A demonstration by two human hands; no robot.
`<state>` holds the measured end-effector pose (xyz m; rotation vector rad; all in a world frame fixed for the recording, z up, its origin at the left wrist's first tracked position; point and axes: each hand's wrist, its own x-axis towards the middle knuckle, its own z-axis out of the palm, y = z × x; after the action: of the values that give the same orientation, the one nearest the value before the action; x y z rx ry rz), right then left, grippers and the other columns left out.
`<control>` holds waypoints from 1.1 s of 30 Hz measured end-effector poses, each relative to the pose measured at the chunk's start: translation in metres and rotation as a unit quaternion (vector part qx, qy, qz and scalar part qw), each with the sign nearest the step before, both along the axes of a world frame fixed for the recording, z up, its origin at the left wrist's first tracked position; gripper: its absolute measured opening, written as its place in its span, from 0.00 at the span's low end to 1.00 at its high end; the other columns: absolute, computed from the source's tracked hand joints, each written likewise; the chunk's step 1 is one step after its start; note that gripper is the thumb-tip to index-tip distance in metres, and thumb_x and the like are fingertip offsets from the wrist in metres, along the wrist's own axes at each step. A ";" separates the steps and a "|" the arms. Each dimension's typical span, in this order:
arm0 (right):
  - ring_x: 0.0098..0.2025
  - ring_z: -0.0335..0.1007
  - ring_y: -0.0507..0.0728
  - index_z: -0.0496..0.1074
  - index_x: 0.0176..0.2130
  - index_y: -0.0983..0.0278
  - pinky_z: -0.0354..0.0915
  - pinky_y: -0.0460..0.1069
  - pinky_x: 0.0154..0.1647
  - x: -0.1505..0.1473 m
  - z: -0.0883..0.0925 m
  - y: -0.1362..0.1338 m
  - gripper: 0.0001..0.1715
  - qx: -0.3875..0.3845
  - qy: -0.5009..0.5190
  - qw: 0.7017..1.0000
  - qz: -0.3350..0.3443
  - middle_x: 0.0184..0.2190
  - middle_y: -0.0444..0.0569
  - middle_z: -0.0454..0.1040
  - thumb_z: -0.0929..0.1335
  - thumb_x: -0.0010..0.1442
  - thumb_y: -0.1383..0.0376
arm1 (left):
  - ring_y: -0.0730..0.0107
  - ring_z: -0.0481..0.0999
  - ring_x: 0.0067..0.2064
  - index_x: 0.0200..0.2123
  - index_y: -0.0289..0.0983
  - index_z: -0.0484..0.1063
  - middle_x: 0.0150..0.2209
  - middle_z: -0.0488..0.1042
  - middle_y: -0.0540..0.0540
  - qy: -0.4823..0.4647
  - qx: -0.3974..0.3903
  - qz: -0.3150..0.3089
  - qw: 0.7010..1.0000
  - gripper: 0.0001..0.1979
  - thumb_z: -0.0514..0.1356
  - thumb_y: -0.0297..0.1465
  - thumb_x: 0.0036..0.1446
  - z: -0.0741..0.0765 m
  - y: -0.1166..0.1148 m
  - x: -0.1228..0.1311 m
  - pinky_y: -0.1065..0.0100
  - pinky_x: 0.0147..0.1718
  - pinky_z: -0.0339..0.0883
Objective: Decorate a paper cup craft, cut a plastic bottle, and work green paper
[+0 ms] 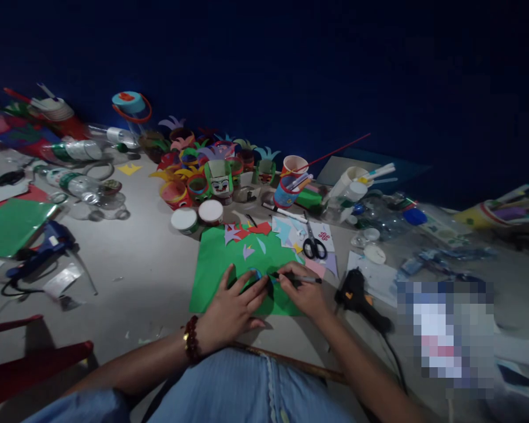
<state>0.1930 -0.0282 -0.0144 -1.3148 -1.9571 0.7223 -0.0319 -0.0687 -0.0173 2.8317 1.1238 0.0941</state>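
A green paper sheet (207, 264) lies flat on the table in front of me. My left hand (238, 302) rests on it with the fingers spread, over a small blue piece (258, 274) that is partly hidden. In my right hand (303, 288) is a dark pen (308, 279), its tip near the left fingertips. Colored paper scraps (248, 251) lie on the upper part of the sheet. Scissors with black handles (314, 248) sit beyond my right hand, on white and pink paper.
A black glue gun (361, 299) lies right of my right hand. Two white-lidded tubs (184, 219), paper-decorated cups (220, 182) and a blue pen cup (286, 191) stand behind the sheet. A blue glue gun (48, 244) and plastic bottles (73, 182) lie left.
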 end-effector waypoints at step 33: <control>0.30 0.72 0.56 0.71 0.30 0.60 0.64 0.49 0.33 -0.001 0.005 -0.004 0.08 0.008 -0.016 1.000 -0.009 0.25 0.45 0.75 0.64 0.60 0.65 | 0.50 0.59 0.66 0.64 0.43 0.61 0.69 0.59 0.47 0.003 0.008 0.000 1.000 0.34 0.51 0.56 0.63 0.001 0.000 0.000 0.37 0.64 0.47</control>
<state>0.1921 -0.0317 -0.0090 -1.3397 -1.9706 0.6794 -0.0320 -0.0687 -0.0163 2.8478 1.1308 0.0961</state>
